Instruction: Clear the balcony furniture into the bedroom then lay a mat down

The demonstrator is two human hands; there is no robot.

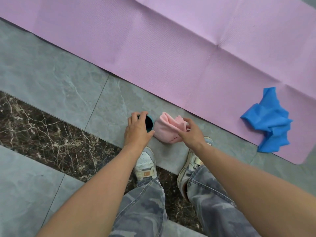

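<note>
Lying flat on grey tiles, the lilac mat (171, 48) shows fold creases.

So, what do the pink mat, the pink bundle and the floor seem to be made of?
Pink mat: probably foam or rubber, matte, with a fine woven-looking texture and fold creases.
Pink bundle: soft fabric, perhaps fleece; fuzzy, rolled.
Floor: stone-look tiles, grey and veined, with a dark marble-like strip; real stone or ceramic cannot be told.

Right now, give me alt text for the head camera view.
A person bends over a grey tiled floor, left hand on a teal cup, right hand on a pink cloth. A pink mat lies unrolled beyond, holding a crumpled blue cloth.
</note>
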